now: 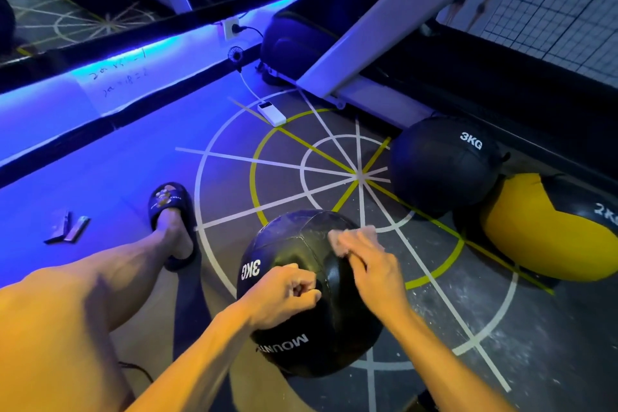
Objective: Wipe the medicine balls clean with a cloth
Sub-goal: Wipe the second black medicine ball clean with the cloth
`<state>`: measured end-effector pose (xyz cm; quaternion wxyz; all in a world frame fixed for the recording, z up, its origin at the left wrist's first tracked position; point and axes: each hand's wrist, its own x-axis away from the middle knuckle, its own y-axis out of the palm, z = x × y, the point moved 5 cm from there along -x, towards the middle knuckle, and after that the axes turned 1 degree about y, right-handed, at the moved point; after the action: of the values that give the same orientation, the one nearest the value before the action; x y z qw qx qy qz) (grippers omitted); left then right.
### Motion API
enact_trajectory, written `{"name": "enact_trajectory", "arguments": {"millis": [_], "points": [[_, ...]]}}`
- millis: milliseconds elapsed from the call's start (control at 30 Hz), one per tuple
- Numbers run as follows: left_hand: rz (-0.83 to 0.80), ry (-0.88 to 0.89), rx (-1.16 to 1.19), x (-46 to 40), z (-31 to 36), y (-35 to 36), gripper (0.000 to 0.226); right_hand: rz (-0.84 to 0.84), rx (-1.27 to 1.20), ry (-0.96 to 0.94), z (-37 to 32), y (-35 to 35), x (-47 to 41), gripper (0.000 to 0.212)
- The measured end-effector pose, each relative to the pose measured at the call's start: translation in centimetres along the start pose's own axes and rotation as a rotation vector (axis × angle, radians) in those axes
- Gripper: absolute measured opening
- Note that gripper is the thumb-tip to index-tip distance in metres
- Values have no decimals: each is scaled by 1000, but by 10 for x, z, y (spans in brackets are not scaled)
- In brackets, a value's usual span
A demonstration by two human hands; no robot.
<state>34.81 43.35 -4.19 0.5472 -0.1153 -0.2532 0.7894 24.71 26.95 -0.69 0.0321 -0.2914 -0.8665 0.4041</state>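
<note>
- Fingers [347, 244] of the right hand [374, 264] curl over a pale cloth [351, 239] and press it onto the top of the near black medicine ball [301, 278]; the cloth is blurred, and only a small part shows past the knuckles.
- Left hand [284, 294] rests on the near side of the same ball with its fingers curled tight into a fist; whether it pinches a seam or strap there cannot be told.
- Near ball sits on the floor between the two forearms, white "3KG" on its left side and part of a word starting "MOUN" lower down, both upside down from this view.
- Grey floor mat [468, 328] under the ball carries white and yellow circles and spokes.
- Second black 3KG ball [441, 164] lies further off to the right, well apart from the near one, touching a yellow-and-black ball [541, 227] at the right edge.
- Bare left leg stretches out on the left, its foot in a dark slide sandal [170, 204].
- White power bank [271, 114] lies far on the mat, its cable running up to a small fan [235, 55] by the blue-lit wall base.
- White treadmill frame [361, 53] slants across the far right.
- Two small flat wrappers [68, 227] lie on the floor at the left.
</note>
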Motion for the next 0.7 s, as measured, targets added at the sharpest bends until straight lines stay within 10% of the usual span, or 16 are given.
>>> {"name": "enact_trajectory", "arguments": {"millis": [233, 400, 500, 700], "points": [[-104, 29, -48, -14, 3, -24, 36, 50, -16, 49, 9, 8, 42, 48], [479, -69, -152, 16, -13, -13, 21, 55, 66, -32, 7, 6, 76, 55], [413, -161, -45, 22, -26, 3, 59, 60, 105, -168, 1, 11, 88, 49], [313, -146, -14, 20, -32, 1, 62, -30, 119, -341, -2, 6, 71, 44]]}}
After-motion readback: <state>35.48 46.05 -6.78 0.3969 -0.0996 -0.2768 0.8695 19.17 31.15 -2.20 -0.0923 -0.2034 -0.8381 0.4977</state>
